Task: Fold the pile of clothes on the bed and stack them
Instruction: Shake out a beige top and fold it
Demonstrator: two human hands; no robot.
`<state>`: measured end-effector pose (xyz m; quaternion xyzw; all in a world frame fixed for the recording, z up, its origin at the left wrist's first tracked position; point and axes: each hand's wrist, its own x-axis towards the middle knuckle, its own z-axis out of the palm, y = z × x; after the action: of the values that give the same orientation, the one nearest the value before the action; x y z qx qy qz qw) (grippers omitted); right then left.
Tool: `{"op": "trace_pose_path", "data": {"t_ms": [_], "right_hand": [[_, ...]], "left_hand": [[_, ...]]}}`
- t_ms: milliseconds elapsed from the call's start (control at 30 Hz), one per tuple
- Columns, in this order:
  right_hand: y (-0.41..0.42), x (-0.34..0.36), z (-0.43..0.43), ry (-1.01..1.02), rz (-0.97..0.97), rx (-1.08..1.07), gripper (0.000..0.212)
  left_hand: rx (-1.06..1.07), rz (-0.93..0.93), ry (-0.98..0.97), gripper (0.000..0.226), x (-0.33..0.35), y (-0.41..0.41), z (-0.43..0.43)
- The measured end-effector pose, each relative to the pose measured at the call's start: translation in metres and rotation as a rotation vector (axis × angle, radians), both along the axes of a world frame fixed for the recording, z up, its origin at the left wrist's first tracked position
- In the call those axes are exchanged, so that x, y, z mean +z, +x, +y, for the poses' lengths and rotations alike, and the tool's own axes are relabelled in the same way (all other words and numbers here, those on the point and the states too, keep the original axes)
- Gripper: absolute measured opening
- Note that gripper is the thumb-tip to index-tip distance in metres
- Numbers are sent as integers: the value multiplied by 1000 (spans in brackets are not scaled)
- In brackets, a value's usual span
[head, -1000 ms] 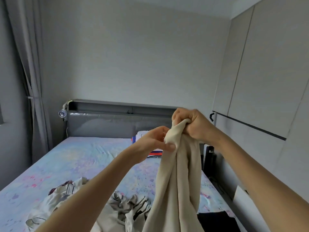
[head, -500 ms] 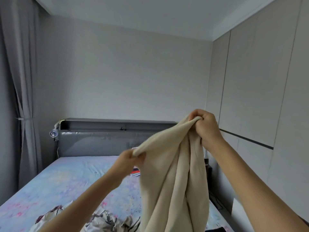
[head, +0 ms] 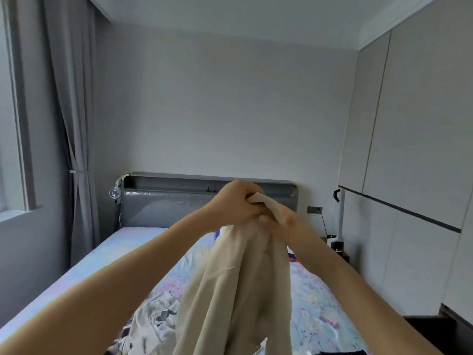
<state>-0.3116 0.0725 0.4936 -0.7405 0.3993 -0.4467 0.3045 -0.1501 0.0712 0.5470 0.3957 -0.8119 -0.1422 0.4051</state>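
Note:
A beige garment (head: 238, 290) hangs in the air in front of me, bunched at its top. My left hand (head: 234, 203) grips the top fold, fingers curled over it. My right hand (head: 284, 224) grips the same bunched top just beside and slightly below the left. Both hands touch each other above the bed (head: 84, 275). A crumpled pale patterned garment (head: 151, 319) lies on the sheet below, partly hidden by the hanging cloth. A dark garment (head: 340, 352) peeks in at the bottom edge.
A grey headboard (head: 163, 206) stands at the far end, a clip lamp (head: 114, 193) on its left corner. Curtains (head: 71, 124) hang at the left, wardrobe doors (head: 414, 149) line the right. A white stick vacuum (head: 339, 221) stands by the bedside.
My left hand has moved up and right to meet my right hand, bringing the two held parts of the beige garment together. The view has tilted up and shifted left.

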Motion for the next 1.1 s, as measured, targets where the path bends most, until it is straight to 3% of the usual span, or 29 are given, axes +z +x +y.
{"op": "trace_pose_path", "data": {"t_ms": [100,233,300,400,533,600,733,833,900,1000,1100], "right_hand": [[5,0,6,-101,-105,-110,23],[12,-4,9,-136,-212,-164,21],[15,-1,8,-60,-395,-207,26],[14,10,8,29,-578,-197,31],[13,26,11,-12,-567,-188,28],[13,33,13,-23,-563,-192,24],[9,40,19,-46,-593,-207,22],[-3,42,22,-66,-567,-242,24],[-15,42,22,-54,-556,-272,22],[-32,40,19,34,-546,-361,21],[-46,33,15,282,-604,-386,26]], "left_hand": [[72,56,4,18,-5,2,-2],[-103,255,367,26,-41,24,-8],[-153,111,500,32,-69,33,-7],[-73,-34,587,18,-108,39,-5],[40,-64,545,20,-143,42,-9],[57,101,576,12,-153,44,-14],[131,300,616,43,-178,38,-20],[165,387,641,28,-185,29,-21],[121,419,665,27,-177,25,-18],[-112,496,803,27,-162,22,-15],[-282,418,840,13,-145,27,-10]]}}
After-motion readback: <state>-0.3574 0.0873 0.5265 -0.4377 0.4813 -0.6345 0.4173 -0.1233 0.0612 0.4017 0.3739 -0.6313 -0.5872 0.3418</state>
